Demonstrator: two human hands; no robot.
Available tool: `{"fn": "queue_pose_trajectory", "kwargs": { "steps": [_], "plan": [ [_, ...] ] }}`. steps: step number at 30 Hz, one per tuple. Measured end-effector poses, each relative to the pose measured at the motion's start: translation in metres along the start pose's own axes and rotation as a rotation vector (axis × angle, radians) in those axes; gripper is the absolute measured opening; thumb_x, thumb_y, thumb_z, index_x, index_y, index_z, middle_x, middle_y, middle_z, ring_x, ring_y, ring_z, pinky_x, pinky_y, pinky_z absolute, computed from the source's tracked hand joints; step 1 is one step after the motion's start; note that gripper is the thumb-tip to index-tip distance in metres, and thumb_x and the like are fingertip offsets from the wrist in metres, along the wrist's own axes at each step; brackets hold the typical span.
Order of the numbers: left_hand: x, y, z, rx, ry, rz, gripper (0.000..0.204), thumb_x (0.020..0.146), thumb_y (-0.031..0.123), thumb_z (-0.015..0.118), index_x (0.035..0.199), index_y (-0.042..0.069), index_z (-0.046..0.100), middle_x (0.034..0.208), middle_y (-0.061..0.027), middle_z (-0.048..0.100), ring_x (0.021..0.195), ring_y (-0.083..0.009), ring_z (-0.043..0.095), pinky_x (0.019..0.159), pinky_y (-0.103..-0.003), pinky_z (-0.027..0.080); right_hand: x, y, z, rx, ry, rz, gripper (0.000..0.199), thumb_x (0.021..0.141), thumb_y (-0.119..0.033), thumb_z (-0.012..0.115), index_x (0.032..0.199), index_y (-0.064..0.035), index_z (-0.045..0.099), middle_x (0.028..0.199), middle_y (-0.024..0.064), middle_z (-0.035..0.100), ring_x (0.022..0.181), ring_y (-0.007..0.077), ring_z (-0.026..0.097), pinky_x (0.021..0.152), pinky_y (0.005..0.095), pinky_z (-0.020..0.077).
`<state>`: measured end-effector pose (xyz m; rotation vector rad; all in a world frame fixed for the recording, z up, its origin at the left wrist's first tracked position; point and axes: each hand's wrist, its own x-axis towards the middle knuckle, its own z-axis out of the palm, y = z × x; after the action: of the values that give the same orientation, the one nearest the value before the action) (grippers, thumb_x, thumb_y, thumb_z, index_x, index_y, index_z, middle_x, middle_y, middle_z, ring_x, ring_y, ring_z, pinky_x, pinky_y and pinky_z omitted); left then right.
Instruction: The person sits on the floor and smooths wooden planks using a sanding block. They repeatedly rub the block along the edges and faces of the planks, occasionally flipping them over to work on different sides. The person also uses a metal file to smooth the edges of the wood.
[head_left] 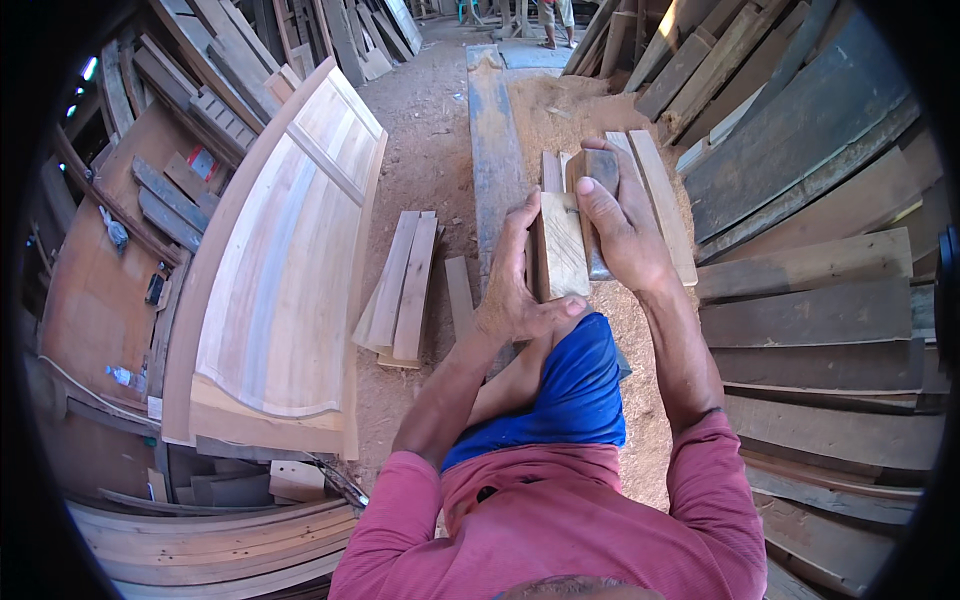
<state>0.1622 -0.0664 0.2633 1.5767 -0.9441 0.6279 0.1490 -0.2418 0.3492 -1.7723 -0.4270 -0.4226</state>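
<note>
Above my blue-clad lap, a short pale wooden block (563,250) stands between my two hands, its sawn face toward me. My left hand (514,290) is closed round its left side and near end, thumb along the bottom edge. A browner wooden block (597,166) is pressed against the far right of the pale one. My right hand (630,232) grips that brown block, thumb on top and fingers curled over its far side. A dark flat piece shows below the brown block; its kind is partly hidden by the hands.
Beyond my hands runs a long worn plank bench (492,140). Cut boards (405,290) are stacked to its left, and long pale boards (662,200) lie right. A large panelled wooden door (285,270) leans at the left. Stacked planks (810,310) line the right side.
</note>
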Motion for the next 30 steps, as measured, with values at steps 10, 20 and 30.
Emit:
{"fn": "queue_pose_trajectory", "kwargs": {
  "steps": [10, 20, 30],
  "plan": [
    [-0.010, 0.004, -0.013, -0.011, -0.071, -0.014, 0.125, 0.070, 0.065, 0.089, 0.156, -0.007, 0.034, 0.145, -0.0263, 0.050, 0.139, -0.0381, 0.051, 0.118, -0.049, 0.038, 0.023, 0.008, 0.001, -0.055, -0.038, 0.073, 0.058, 0.105, -0.031, 0.057, 0.147, 0.0068, 0.044, 0.127, 0.0232, 0.063, 0.119, 0.0283, 0.061, 0.104, 0.0391, 0.0472],
    [-0.023, -0.011, -0.027, 0.108, -0.104, -0.007, 0.137, 0.075, 0.057, 0.087, 0.166, -0.006, 0.007, 0.161, -0.0322, 0.036, 0.150, -0.0449, 0.037, 0.124, -0.053, 0.027, -0.037, 0.105, 0.001, 0.428, 0.009, 0.369, 0.054, 0.109, -0.028, 0.054, 0.156, -0.0048, 0.040, 0.142, 0.0181, 0.055, 0.128, 0.0274, 0.055, 0.108, 0.0395, 0.0478],
    [-0.020, -0.046, -0.018, 0.009, -0.010, -0.203, 0.118, 0.078, 0.046, 0.084, 0.163, -0.010, 0.024, 0.152, -0.0296, 0.049, 0.140, -0.0386, 0.048, 0.118, -0.049, 0.037, -0.110, 0.139, 0.028, 0.626, 0.025, 0.569, 0.053, 0.110, -0.022, 0.051, 0.159, -0.0071, 0.036, 0.144, 0.0195, 0.054, 0.131, 0.0289, 0.054, 0.111, 0.0403, 0.0468]
  ]
}}
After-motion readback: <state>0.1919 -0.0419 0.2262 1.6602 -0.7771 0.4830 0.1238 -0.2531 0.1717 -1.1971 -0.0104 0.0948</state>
